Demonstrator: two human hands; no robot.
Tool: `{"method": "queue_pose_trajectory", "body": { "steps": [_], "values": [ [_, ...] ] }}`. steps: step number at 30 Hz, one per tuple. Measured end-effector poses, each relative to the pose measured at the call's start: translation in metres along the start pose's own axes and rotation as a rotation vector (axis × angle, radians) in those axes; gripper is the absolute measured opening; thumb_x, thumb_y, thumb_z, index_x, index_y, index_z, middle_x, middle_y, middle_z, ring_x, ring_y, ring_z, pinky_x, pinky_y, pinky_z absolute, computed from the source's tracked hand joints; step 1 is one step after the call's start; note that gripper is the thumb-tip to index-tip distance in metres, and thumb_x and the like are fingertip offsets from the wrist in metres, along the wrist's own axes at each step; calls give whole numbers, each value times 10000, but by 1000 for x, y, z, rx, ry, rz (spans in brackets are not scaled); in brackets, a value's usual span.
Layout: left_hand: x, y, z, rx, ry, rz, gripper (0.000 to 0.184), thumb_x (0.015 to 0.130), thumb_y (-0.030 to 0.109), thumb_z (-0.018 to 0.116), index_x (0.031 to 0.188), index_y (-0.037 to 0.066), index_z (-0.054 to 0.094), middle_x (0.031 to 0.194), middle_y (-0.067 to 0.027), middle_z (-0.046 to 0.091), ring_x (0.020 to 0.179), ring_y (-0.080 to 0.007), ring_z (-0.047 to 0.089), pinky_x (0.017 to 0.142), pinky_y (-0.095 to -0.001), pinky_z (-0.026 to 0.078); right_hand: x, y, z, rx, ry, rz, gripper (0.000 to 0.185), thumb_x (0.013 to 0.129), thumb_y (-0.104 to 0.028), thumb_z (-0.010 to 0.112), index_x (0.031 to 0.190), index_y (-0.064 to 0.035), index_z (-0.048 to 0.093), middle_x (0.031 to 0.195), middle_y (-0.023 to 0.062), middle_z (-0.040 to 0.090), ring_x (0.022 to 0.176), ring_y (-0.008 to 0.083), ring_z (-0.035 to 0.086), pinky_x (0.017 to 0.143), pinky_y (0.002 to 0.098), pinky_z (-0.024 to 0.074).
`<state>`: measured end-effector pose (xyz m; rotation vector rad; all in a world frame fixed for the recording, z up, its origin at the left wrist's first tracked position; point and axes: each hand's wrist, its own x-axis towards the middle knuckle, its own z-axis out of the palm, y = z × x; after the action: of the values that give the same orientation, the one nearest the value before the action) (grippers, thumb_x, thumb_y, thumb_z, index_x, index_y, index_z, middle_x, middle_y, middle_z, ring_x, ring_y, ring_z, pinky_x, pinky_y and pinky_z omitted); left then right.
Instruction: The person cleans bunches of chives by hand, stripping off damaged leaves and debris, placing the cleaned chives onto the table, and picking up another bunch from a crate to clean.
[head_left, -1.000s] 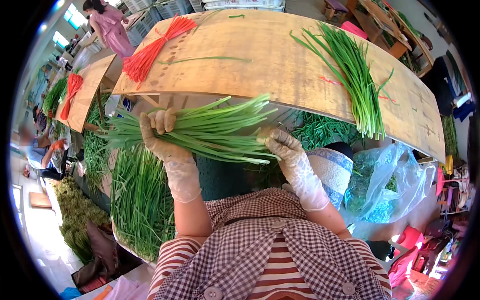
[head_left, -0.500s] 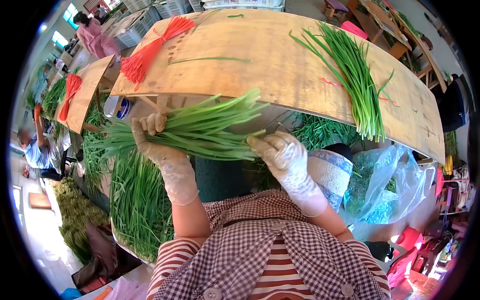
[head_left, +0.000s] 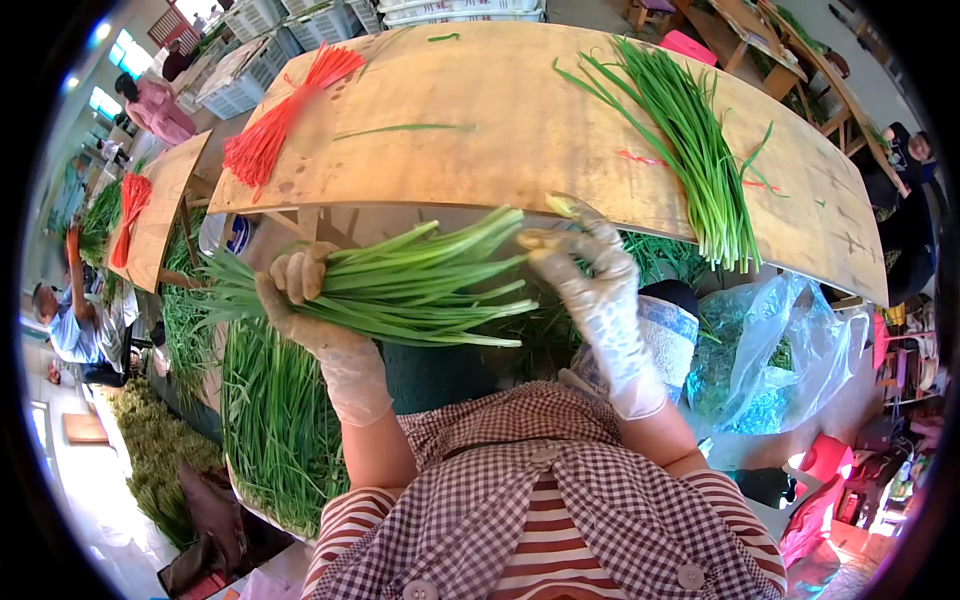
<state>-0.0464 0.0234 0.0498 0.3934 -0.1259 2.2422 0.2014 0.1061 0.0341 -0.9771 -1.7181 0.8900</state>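
Tabletop (head_left: 520,100) is spanning ahead, its middle mostly bare. Held green bunch (head_left: 430,285) is sitting just this side of its near edge. Laid bunch (head_left: 690,150) is reaching that edge, right of middle. Red ties (head_left: 268,128) are occupying its left end. Left hand (head_left: 312,333) is wrapping fingers round the held bunch; right hand (head_left: 592,280) is hovering by the near edge, fingers half-bent, can't tell if pinching anything.

Beyond the far edge of the bench (head_left: 520,110), a short line of Chinese characters (head_left: 455,17) runs along the side of the white crates (head_left: 463,8). The first reads as 川; the next is too small and blurred to make out surely. Below the bench, a pale bucket (head_left: 226,236) bears a blue patch, too small to tell whether it holds lettering.
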Motion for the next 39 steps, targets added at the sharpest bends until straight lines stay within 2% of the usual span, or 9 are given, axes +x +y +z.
{"method": "queue_pose_trajectory", "body": {
  "steps": [7,13,16,21,22,26,30,35,39],
  "values": [
    [-1,-13,-4,-155,27,-153,310,890,192,600,638,167,421,561,74,415,569,-89,446,721,-257,433,-4,4,28,757,-96,289,152,801,-93,746,919,2,736,1143,115,661,1095,153,568,966,322,434],
    [3,14,-10,-121,248,-5,312,897,187,625,677,148,408,638,44,422,663,-131,463,699,-270,427,-13,48,-4,660,187,372,113,825,-64,687,924,-17,711,991,84,709,1015,212,637,929,361,490],
    [4,20,-11,88,243,55,251,903,198,619,714,125,471,697,25,496,735,-151,513,781,-296,449,-7,48,-25,-134,20,180,307,798,-135,733,1092,-62,680,1115,129,669,1011,252,648,911,325,503],
    [1,8,-21,21,119,-120,180,933,171,580,780,87,536,770,-14,570,808,-160,527,875,-308,435,11,-26,-9,-31,-211,57,405,772,-190,766,1151,-79,673,1129,132,667,1022,231,649,906,311,490],
    [0,3,-18,144,177,-60,152,918,157,600,800,74,553,763,-19,562,814,-169,525,855,-298,438,16,-22,-8,186,-383,358,340,784,-172,757,1103,-70,699,1064,120,691,978,198,659,882,301,499],
    [8,-16,36,680,541,-57,87,895,143,610,867,65,582,720,-10,520,771,-178,522,839,-338,442,7,-10,3,261,-256,145,193,774,-56,733,967,-39,728,910,108,706,878,168,670,816,283,524],
    [10,16,-3,212,342,-191,137,913,182,608,846,80,546,646,19,480,623,-153,486,779,-321,464,1,1,-4,99,-403,-148,240,693,46,731,923,-17,711,981,91,699,952,203,651,870,322,517],
    [5,13,-13,241,53,-212,226,958,242,564,799,106,478,583,30,372,534,-110,381,777,-300,445,-2,-1,-23,287,-352,244,263,790,33,667,1043,-28,701,1056,93,693,988,206,644,921,319,494],
    [1,-3,-14,256,-19,-224,200,948,248,578,859,115,457,594,36,345,548,-116,350,749,-307,427,5,-16,-11,-166,-274,-228,370,753,-217,753,1092,-82,691,1006,93,707,883,255,674,821,335,527]
  ]
}}
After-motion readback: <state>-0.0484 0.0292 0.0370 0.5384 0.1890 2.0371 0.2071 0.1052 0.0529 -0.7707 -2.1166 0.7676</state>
